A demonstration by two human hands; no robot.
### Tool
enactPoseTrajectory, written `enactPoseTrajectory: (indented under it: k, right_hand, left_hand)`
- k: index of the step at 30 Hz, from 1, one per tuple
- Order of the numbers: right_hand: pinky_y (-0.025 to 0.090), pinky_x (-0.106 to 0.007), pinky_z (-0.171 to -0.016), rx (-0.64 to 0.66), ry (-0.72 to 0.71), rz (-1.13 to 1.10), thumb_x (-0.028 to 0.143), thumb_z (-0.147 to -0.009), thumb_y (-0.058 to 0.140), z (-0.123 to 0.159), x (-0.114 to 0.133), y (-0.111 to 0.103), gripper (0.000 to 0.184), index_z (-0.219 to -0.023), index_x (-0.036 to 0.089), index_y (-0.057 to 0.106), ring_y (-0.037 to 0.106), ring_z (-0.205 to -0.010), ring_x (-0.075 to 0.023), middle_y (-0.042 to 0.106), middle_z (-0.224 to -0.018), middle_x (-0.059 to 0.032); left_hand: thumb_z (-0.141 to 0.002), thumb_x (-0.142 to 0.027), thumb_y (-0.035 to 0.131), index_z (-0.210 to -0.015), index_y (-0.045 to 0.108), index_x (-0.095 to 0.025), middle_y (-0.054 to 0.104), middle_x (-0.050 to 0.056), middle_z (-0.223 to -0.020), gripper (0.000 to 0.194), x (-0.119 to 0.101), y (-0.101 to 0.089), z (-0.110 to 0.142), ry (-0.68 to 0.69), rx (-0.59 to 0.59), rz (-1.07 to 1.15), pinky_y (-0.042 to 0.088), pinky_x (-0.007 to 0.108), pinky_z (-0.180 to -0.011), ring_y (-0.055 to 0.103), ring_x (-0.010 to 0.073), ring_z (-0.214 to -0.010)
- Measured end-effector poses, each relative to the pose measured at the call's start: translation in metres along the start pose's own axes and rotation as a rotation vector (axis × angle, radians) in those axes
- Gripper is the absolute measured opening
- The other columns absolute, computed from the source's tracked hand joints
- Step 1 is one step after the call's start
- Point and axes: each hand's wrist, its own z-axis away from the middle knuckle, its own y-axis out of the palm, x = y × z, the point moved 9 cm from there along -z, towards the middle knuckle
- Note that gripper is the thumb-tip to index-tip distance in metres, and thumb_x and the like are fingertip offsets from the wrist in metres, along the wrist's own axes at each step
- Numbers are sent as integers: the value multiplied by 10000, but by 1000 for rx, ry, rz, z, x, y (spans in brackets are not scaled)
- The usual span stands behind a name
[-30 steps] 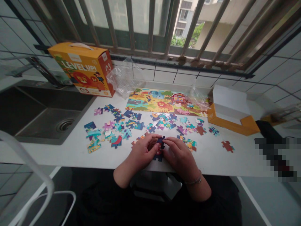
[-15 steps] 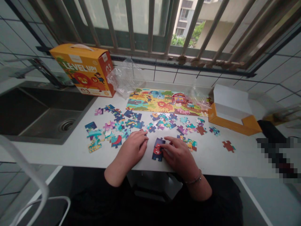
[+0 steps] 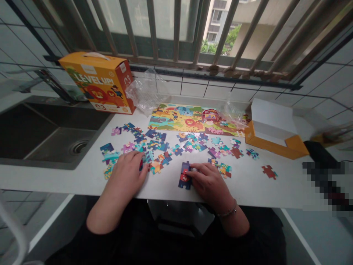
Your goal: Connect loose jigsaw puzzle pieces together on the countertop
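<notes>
My left hand lies over the left group of loose jigsaw pieces, its fingertips at a dark blue and red edge that may be a piece. Whether it grips that piece I cannot tell. My right hand has its fingers on two joined jigsaw pieces, dark blue with a red shape, lying flat on the white counter. More colourful loose pieces are spread in front of and beside both hands.
An assembled animal-scene puzzle lies at the back, beside an orange "LEVEL UP!" box and clear plastic bags. An open box stands at right. A steel sink lies at left; window bars run behind.
My left hand has slid left onto the left group of pieces, uncovering pieces where it was. My right hand stays on the joined pieces.
</notes>
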Motion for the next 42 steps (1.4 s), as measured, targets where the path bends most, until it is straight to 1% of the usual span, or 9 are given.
enactPoseTrajectory:
  k: [6, 13, 17, 21, 26, 32, 35, 37, 42]
  right_hand:
    - [556, -536, -1097, 13, -55, -42, 70, -976, 648, 2, 6, 2, 356, -1251, 247, 788, 685, -1282, -308, 781, -1427, -62]
    - [569, -547, -1072, 31, -53, -28, 92, -977, 661, 2, 9, 2, 347, -1262, 248, 783, 684, -1257, -321, 779, -1439, -49]
    - [572, -549, -1052, 35, -49, -32, 215, -1022, 708, 0, 12, -1, 242, -1252, 255, 771, 695, -1218, -321, 786, -1420, -58]
    - [568, -557, -1049, 46, -41, -27, 319, -1012, 777, 1, 12, 0, 349, -1355, 271, 732, 691, -1222, -328, 777, -1432, -62]
    - [559, -553, -1051, 65, -53, 0, 345, -1005, 796, 0, 12, 1, 272, -1269, 293, 763, 683, -1217, -329, 756, -1448, -67]
    - [558, -540, -1046, 72, -36, 3, 344, -1012, 794, -1, 13, 1, 219, -1227, 312, 778, 681, -1211, -319, 755, -1439, -60]
    - [553, -540, -1058, 78, -35, -11, 346, -1003, 813, -1, 12, 2, 214, -1211, 312, 772, 680, -1214, -318, 764, -1434, -43]
    - [551, -535, -1070, 85, -28, -22, 358, -985, 841, -1, 10, 3, 260, -1227, 303, 763, 680, -1226, -318, 767, -1437, -40]
    - [538, -549, -1108, 89, 1, -10, 436, -969, 859, 0, 7, 5, 359, -1284, 302, 751, 681, -1268, -331, 759, -1464, -58]
  left_hand:
    - [-998, -466, 546, -1357, 726, -186, 724, 180, -1463, 489, 41, 12, 7, 72, 211, -23, 514, 530, -1170, 661, 392, -1351]
    - [-942, -503, 631, -1219, 761, -210, 777, 156, -1331, 424, 45, 9, -1, 103, 209, 131, 514, 528, -1125, 699, 383, -1250]
    - [-915, -530, 671, -1270, 742, -213, 783, 138, -1303, 481, 50, 9, -3, 78, 215, 220, 523, 512, -1096, 698, 374, -1226]
    - [-883, -573, 713, -1290, 753, -205, 747, 163, -1324, 550, 62, 12, -4, 56, 176, 202, 506, 540, -1115, 666, 401, -1255]
    - [-875, -608, 715, -1183, 788, -219, 718, 151, -1228, 502, 66, 16, -7, 46, 192, 197, 520, 520, -1053, 659, 384, -1169]
    - [-807, -574, 783, -1076, 745, -230, 748, 101, -1108, 438, 55, 0, -13, 39, 182, 258, 517, 443, -950, 672, 336, -1041]
    - [-872, -548, 742, -1027, 720, -237, 764, 61, -1023, 348, 42, -3, -7, 2, 219, 387, 507, 369, -837, 687, 281, -920]
    - [-918, -568, 718, -995, 715, -238, 771, 45, -996, 339, 28, -4, -2, -6, 232, 492, 492, 334, -785, 688, 255, -880]
    - [-857, -575, 826, -1063, 751, -247, 793, 31, -1018, 394, -21, 5, 6, -46, 293, 752, 496, 307, -747, 694, 232, -867]
